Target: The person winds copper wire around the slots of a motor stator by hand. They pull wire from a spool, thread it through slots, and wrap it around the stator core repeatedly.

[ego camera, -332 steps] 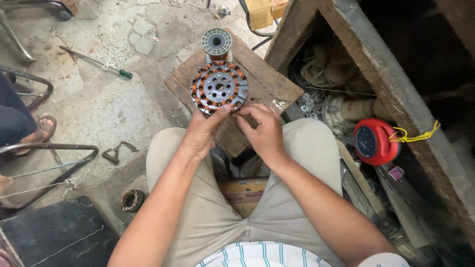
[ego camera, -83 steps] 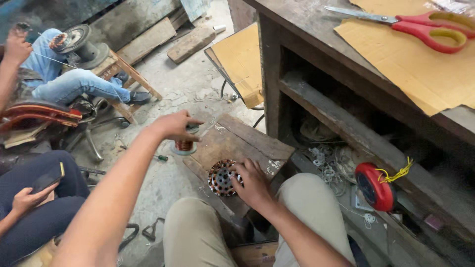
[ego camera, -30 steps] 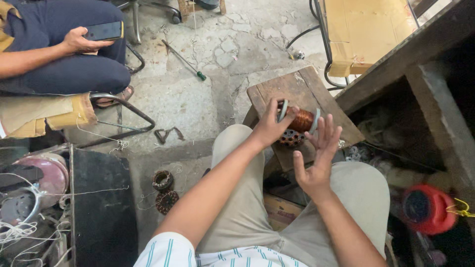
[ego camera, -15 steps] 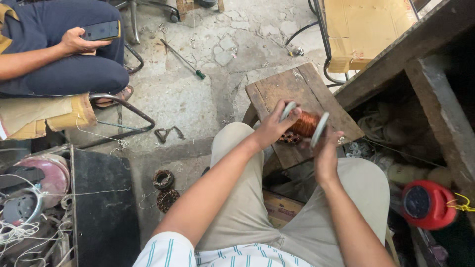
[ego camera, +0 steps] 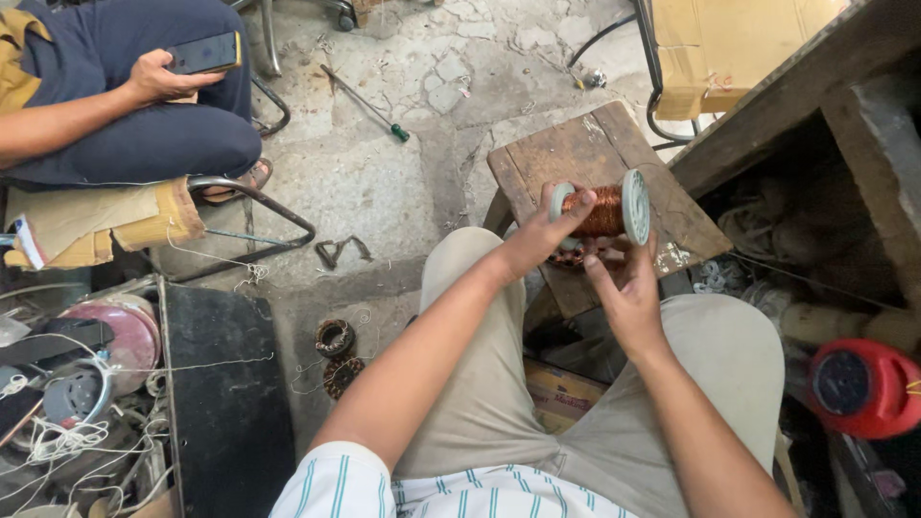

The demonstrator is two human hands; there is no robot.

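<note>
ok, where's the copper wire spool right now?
In the head view, the copper wire spool is right of centre, held sideways by the left hand just above the wooden stool, with the right hand directly below it.

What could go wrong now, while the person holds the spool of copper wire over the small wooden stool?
1. The spool of copper wire is held in the air between the left hand and right hand; if it slips, it may roll off the wooden stool.
2. Loose wire could perhaps unwind and tangle.
</note>
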